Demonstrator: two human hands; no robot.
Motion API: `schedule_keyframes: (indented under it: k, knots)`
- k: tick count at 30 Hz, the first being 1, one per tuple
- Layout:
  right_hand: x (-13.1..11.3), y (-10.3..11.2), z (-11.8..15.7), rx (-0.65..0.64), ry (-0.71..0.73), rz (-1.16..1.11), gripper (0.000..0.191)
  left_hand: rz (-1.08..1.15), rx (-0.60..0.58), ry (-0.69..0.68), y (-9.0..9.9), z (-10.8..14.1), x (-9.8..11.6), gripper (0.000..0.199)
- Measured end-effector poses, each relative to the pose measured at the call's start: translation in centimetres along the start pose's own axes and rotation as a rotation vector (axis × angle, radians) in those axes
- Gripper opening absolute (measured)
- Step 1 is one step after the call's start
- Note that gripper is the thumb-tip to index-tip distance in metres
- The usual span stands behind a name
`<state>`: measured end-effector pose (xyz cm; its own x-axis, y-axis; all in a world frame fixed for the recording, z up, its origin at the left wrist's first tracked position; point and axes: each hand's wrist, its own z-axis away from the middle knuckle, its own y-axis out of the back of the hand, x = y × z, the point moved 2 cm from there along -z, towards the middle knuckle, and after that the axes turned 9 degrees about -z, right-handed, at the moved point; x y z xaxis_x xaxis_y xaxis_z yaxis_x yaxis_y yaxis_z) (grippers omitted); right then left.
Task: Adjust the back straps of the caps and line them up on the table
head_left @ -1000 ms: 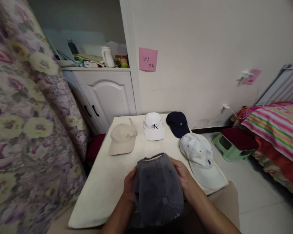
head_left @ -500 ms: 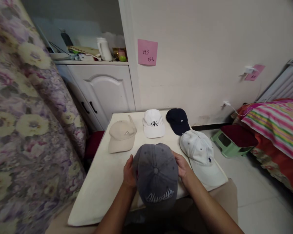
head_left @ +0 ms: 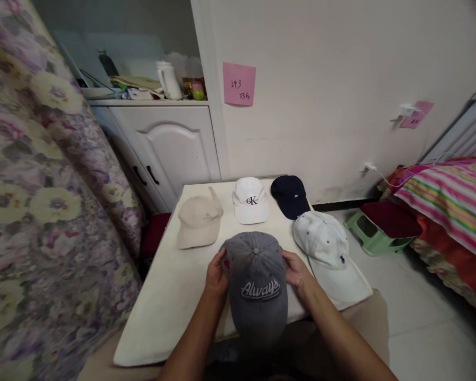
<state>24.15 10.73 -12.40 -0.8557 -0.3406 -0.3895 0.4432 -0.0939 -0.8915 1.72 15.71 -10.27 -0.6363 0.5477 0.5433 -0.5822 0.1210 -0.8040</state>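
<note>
A grey baseball cap with "Always" lettered on its front is between my two hands, its brim toward me at the table's near edge. My left hand grips the cap's left side, and my right hand grips its right side; some fingertips are hidden behind it. Beyond it lie a beige cap at left, a white cap with black letters in the middle and a navy cap at back right. A pale blue cap rests right of my right hand, its brim at the table's corner.
The caps lie on a small cream-covered table. A floral curtain hangs at left, beside a white cabinet with a white jug on top. At right are a green stool and a bed with a striped cover.
The grey cap has tilted back, so its front lettering now faces up toward me and its crown button sits higher. Both hands have stayed on its sides.
</note>
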Motion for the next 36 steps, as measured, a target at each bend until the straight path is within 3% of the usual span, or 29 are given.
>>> schedule_keyframes:
  k: [7, 12, 16, 22, 28, 36]
  knots:
    - [-0.1, 1.3, -1.5, 0.032, 0.053, -0.042, 0.019, -0.045, 0.108, 0.056, 1.3, 1.0, -1.1, 0.014]
    - [0.1, 1.5, -0.9, 0.042, -0.009, -0.037, 0.022, -0.036, 0.163, 0.009, 1.8, 0.4, -1.3, 0.008]
    - [0.6, 1.9, 0.0, 0.052, -0.057, -0.032, 0.019, -0.047, 0.162, 0.015, 1.6, 0.5, -1.5, 0.012]
    - [0.9, 2.0, 0.5, 0.039, 0.006, -0.056, 0.019, -0.104, 0.106, 0.062, 0.5, 3.0, -2.1, 0.018]
    - [0.8, 0.9, 1.0, 0.001, 0.007, -0.053, 0.02, -0.173, 0.042, 0.033, -0.7, 5.0, -2.7, 0.024]
    - [0.0, -2.4, 3.3, -0.073, 0.01, -0.039, 0.029, -0.18, 0.052, -0.169, -3.4, 3.9, -1.3, 0.025]
